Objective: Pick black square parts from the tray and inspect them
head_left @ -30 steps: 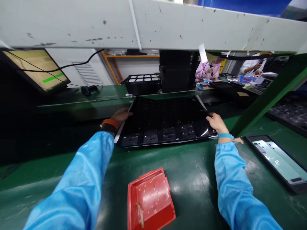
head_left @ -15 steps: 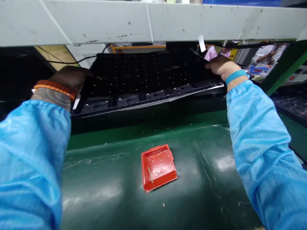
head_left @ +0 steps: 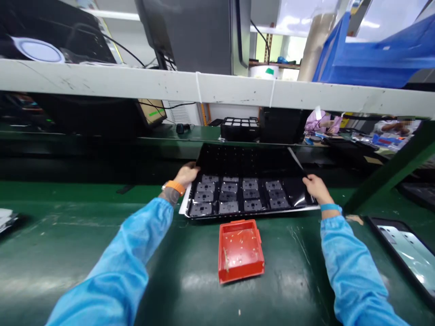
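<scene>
A wide black tray [head_left: 239, 192] with rows of flat dark grey parts spans the middle of the view, with a white sheet edge showing beneath it. My left hand [head_left: 186, 174], with an orange band at the wrist, grips its left edge. On the opposite edge my right hand [head_left: 316, 188], with a blue wristband, has its fingers closed. Just in front of the tray, a red bin [head_left: 241, 251] holding small pale bits rests on the green bench [head_left: 190, 290].
A white shelf beam [head_left: 136, 86] crosses above the hands, with a monitor and blue bin [head_left: 374, 61] over it. A green post [head_left: 387, 165] slants at right, near a black-framed tray [head_left: 404, 253]. Two people sit in the background.
Both hands and the black tray are lower and nearer the bench, seen from farther back. The grey parts in the tray now show plainly. The camera view has widened over the shelf.
</scene>
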Demonstrator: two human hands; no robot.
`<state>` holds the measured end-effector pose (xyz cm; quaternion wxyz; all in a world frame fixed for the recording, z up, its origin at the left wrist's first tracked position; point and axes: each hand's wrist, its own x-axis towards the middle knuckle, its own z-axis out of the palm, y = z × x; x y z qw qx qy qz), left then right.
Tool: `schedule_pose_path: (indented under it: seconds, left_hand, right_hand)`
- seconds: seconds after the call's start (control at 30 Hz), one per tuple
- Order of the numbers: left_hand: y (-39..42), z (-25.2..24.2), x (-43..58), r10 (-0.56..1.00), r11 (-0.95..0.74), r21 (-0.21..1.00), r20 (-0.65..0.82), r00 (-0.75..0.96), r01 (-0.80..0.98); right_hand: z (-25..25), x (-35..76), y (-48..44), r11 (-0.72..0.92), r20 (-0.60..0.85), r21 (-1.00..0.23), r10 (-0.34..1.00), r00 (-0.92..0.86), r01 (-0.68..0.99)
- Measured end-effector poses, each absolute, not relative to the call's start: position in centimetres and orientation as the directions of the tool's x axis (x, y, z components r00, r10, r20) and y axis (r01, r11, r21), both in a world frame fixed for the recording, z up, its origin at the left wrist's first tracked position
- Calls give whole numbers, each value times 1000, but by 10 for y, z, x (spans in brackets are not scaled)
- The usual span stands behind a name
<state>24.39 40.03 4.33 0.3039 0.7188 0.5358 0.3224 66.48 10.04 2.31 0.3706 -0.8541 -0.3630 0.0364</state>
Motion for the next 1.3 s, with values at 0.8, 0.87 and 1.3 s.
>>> schedule_pose_path:
  seconds: [0.8,0.87,1.3]
  left_hand:
    - [427,-45,263,901,-420,539,150,408,730]
    - [428,-47,263,892,-442,517,170,418,733]
    - [429,-54,254,862,-501,479,208,462,720]
  right_hand:
    - [-54,678,109,-785,-54,-364,555,830,501]
    - [-54,677,111,-788,-48,-342,560,827,513]
    - [-60,685,112,-775,-60,-296,598,799,558]
